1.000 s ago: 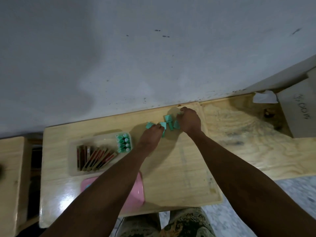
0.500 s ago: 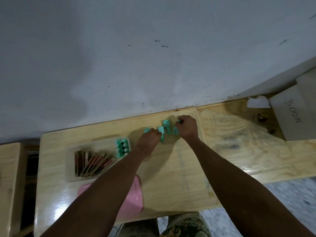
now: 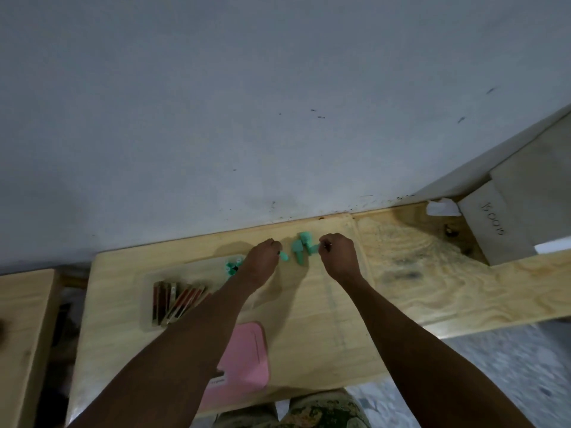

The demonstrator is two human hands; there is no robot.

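Several small teal-green plastic pieces (image 3: 303, 246) lie in a cluster on the wooden table (image 3: 309, 304) near the wall. My left hand (image 3: 262, 259) is just left of the cluster and pinches one separate teal-green piece (image 3: 283, 257) at its fingertips. My right hand (image 3: 338, 254) is just right of the cluster. Its fingers are curled and pinch the end of a cluster piece (image 3: 312, 249). What lies under its fingers is hidden.
A clear tray (image 3: 148, 291) at the left holds brown-red flat sticks (image 3: 176, 301) and upright teal-green caps (image 3: 231, 268). A pink lid (image 3: 247, 356) lies at the near edge. A grey box (image 3: 494, 230) and white paper (image 3: 441, 208) sit at the right. A wall stands directly behind.
My hands have drawn apart. The left hand moved left with one green piece, away from the cluster. The right hand shifted slightly right.
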